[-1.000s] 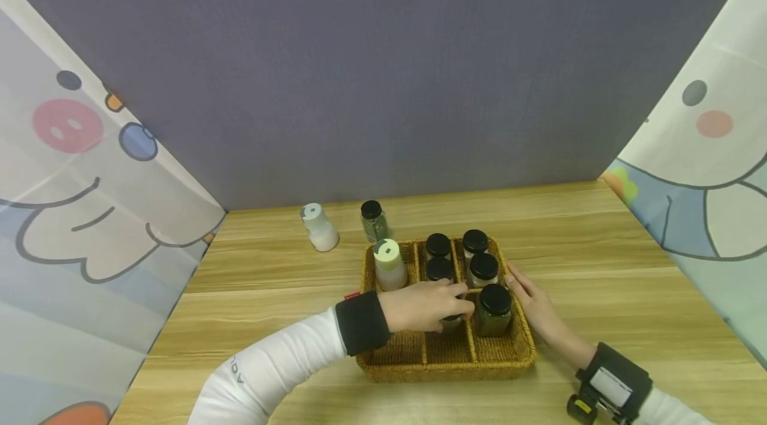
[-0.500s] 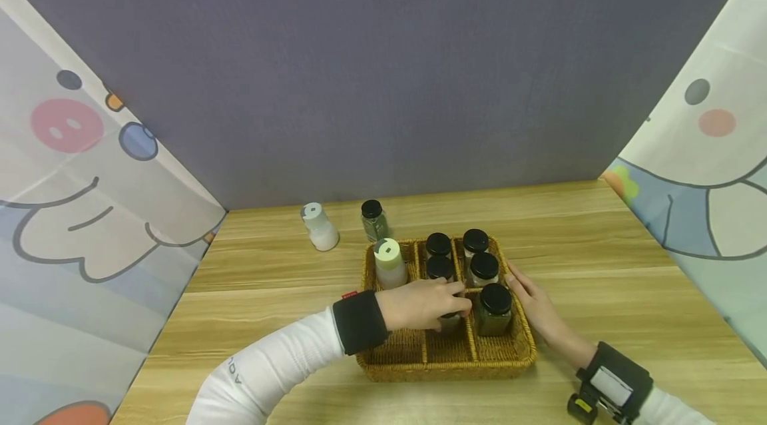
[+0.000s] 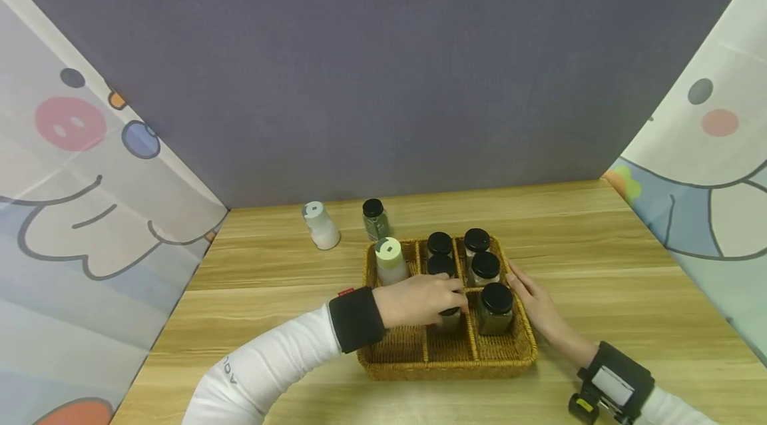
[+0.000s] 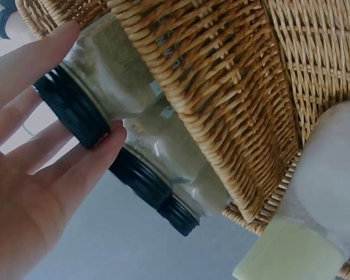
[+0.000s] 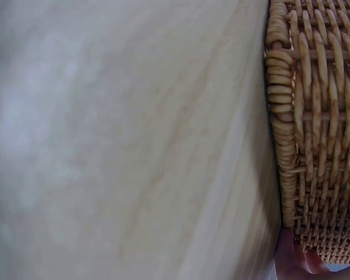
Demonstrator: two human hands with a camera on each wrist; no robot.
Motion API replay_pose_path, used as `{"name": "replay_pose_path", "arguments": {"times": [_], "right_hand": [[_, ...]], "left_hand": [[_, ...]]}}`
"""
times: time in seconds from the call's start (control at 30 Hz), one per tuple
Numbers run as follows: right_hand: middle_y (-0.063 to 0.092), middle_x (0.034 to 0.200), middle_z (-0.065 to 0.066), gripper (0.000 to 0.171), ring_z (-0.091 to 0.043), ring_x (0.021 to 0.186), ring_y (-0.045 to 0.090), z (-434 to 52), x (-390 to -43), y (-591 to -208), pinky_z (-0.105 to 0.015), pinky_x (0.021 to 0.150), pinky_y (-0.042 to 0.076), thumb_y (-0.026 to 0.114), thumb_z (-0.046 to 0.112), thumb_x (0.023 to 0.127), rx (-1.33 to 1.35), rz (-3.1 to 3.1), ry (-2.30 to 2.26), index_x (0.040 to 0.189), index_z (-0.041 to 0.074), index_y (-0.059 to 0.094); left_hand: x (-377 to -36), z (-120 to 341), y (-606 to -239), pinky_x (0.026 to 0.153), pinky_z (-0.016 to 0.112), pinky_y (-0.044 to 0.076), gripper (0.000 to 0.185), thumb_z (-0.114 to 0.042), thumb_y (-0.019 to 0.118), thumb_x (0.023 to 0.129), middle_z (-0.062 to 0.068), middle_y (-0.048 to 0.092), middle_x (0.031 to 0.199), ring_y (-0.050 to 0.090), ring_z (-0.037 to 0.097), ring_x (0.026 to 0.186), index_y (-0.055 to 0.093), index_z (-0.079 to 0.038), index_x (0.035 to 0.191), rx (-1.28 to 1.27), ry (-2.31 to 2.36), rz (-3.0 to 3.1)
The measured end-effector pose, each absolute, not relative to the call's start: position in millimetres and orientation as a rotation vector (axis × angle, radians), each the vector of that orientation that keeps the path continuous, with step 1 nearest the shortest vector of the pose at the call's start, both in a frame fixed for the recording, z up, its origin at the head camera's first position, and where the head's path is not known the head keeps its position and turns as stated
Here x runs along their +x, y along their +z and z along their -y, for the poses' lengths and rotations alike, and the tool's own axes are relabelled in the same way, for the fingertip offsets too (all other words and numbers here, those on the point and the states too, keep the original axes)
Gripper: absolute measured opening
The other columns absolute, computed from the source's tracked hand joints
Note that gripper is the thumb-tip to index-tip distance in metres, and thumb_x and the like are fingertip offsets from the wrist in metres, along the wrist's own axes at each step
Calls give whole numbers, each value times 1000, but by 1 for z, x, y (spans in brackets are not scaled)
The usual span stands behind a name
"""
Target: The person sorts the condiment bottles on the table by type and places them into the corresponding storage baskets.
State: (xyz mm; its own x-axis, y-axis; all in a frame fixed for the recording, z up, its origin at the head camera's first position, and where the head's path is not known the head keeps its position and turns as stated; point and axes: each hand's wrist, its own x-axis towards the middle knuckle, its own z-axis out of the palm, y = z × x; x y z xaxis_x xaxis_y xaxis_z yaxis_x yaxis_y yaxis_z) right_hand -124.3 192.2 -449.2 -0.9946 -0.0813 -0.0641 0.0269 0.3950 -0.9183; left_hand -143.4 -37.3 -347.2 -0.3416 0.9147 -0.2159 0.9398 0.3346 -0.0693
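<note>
My left hand (image 3: 416, 300) reaches into the middle front compartment of a woven basket (image 3: 443, 370) and holds a glass jar (image 3: 448, 324) by its black lid (image 4: 73, 106). In the left wrist view, thumb and fingers lie round that lid, and the jar's body (image 4: 114, 73) stands beside the woven divider. Outside the basket, my right hand (image 3: 542, 308) rests against its right side, fingertips at the rim. The right wrist view catches only part of this hand (image 5: 303, 265), low beside the wicker wall (image 5: 326, 134).
To the right of the held jar stands another black-lidded jar (image 3: 496, 310); several more fill the back compartments. A bottle with a pale green cap (image 3: 392, 265) occupies the back left compartment. Behind the basket, a white-capped bottle (image 3: 323, 230) and a jar (image 3: 376, 222) stand on the table.
My left hand has shifted slightly left, and the jar under it has moved a little left too, away from the right divider. The right hand stays at the basket's side.
</note>
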Motion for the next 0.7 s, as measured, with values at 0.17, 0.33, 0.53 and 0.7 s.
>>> {"name": "replay_pose_path", "arguments": {"times": [0.17,0.33,0.53,0.7], "right_hand": [[15,141,-27,59,-47,126,13,-193,-124,-449,-63,98,13,32,39,95,-46,-2539,-1667,140,3,18],[15,141,-27,59,-47,126,12,-193,-124,-450,-63,98,13,32,38,95,-58,-2538,-1668,140,2,18],[14,141,-28,59,-48,126,12,-194,-125,-450,-63,98,13,32,38,95,-60,-2537,-1677,140,4,18],[14,141,-27,59,-48,126,12,-194,-125,-450,-63,98,13,32,39,95,-53,-2534,-1672,140,4,18]], "left_hand": [[-143,39,-343,75,9,42,38,-24,69,76,-3,54,111,51,10,95,59,-22,112,1749,-249,-2469],[-141,39,-339,74,9,41,35,-23,68,78,-3,55,109,51,10,94,59,-21,111,1761,-261,-2482],[-141,41,-335,75,10,42,32,-25,65,80,-2,55,110,51,10,95,59,-21,111,1793,-278,-2484],[-142,43,-329,74,11,43,30,-24,63,82,-2,54,111,51,10,93,59,-21,112,1777,-278,-2473]]}}
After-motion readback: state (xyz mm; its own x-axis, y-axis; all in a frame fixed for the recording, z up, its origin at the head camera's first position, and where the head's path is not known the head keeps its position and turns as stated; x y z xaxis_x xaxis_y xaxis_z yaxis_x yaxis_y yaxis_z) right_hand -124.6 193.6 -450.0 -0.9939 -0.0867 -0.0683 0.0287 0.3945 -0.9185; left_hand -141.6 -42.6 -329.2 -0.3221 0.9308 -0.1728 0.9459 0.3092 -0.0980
